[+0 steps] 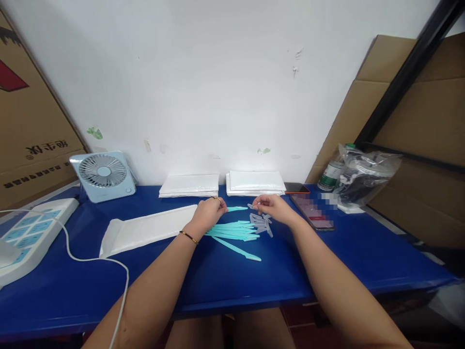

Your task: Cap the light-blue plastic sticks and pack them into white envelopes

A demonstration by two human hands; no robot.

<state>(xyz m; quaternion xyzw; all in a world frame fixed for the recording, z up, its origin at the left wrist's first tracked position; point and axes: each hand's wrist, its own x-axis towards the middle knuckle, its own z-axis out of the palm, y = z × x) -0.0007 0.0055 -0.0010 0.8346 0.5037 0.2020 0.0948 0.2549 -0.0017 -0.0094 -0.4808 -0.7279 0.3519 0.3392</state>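
Note:
My left hand [209, 212] is closed on a turquoise stick [237, 209], whose narrow tip points right. Facing it, my right hand [273, 206] pinches a small clear plastic cap [250, 206], a short gap from that tip. Below my left hand, several more turquoise sticks [232, 230] lie in a bundle, with one stick [238, 249] slanting apart nearer the front edge. Several clear caps [260, 223] are piled just under my right hand. A long white padded envelope [148, 229] lies left of my left hand, its right end partly behind that hand.
Two stacks of white envelopes [189, 185] [256, 182] stand against the wall. A blue fan [104, 175], a power strip [39, 237] and its cable are at left. Phones [313, 212], a bottle [331, 175] and a plastic bag [366, 179] are at right.

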